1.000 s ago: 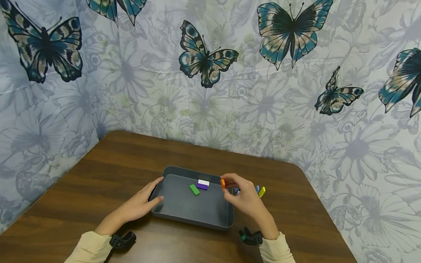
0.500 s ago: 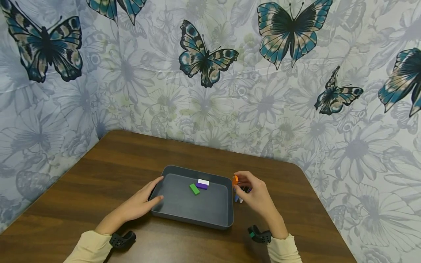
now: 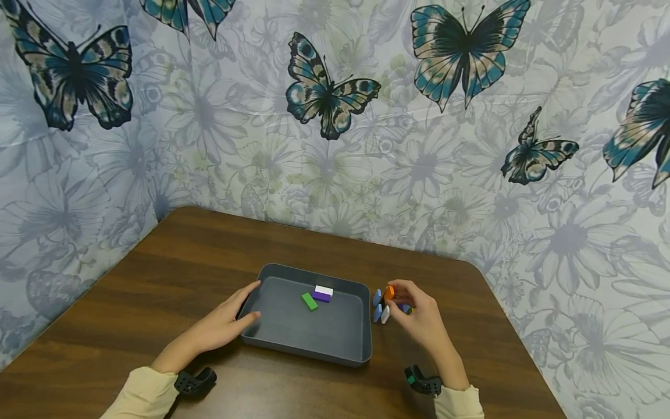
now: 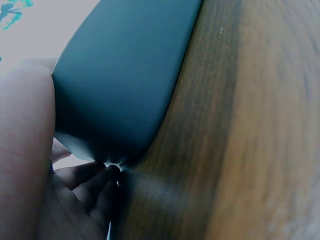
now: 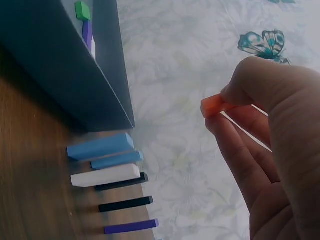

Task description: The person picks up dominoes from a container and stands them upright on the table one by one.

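Note:
In the head view my right hand [image 3: 420, 314] pinches an orange block [image 3: 389, 293] between thumb and fingertips, just right of the grey tray [image 3: 314, 356]. The right wrist view shows the orange block [image 5: 212, 105] raised above several standing blocks, among them a white block [image 5: 106, 175] and a light blue block [image 5: 101, 146]. My left hand [image 3: 217, 326] holds the tray's left end, its thumb over the rim and fingers against the outer wall [image 4: 125, 75]. Inside the tray lie a green block [image 3: 309, 301], a purple block [image 3: 321, 297] and a white block [image 3: 324, 290].
The brown wooden table [image 3: 209, 250] extends around the tray. Beyond its back edge hangs a floral cloth [image 3: 335, 174] printed with butterflies. A purple block [image 5: 131, 226] and dark blocks [image 5: 125, 204] stand in the row, partly hidden by my right hand in the head view.
My right hand has moved right with the orange block, from over the tray's right rim to above the standing blocks. My left hand and the tray have stayed put.

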Action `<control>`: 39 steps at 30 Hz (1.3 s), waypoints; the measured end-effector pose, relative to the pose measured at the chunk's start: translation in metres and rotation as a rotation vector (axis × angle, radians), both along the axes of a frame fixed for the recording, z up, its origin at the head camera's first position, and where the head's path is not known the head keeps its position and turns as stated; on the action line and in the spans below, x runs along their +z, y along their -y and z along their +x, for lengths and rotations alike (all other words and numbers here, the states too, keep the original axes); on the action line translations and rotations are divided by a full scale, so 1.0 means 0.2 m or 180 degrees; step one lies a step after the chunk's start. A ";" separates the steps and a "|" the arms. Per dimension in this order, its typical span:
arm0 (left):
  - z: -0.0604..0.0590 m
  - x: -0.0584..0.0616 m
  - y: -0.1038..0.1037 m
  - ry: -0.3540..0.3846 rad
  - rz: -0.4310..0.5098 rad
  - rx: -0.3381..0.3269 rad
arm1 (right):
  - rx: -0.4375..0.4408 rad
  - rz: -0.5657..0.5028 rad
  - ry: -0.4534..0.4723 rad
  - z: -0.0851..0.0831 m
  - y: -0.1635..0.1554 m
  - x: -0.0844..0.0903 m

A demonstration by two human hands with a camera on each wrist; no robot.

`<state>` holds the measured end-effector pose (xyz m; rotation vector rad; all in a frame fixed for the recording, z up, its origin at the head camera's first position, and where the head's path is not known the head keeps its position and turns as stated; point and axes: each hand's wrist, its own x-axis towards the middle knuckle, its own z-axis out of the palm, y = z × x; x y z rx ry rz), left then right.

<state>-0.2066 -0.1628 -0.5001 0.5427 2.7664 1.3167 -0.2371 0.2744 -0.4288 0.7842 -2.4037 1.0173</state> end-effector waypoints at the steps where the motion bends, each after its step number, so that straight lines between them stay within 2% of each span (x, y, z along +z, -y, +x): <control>1: 0.00 0.00 0.00 0.0000 -0.0005 0.0004 | -0.0017 -0.0005 0.0002 0.00 -0.01 0.00; 14: -0.01 -0.01 0.00 0.0013 -0.0006 0.0021 | -0.0223 0.0004 0.0072 -0.03 -0.10 -0.06; 20: -0.01 -0.01 0.00 0.0033 0.0021 0.0001 | -0.0338 0.0011 0.0186 -0.05 -0.14 -0.08; 30: 0.00 -0.01 0.00 0.0037 0.0047 -0.0006 | -0.0367 0.0024 0.0476 -0.06 -0.16 -0.12; 39: -0.01 -0.02 -0.01 0.0059 0.0078 0.0000 | -0.0366 0.0294 0.0611 -0.06 -0.18 -0.16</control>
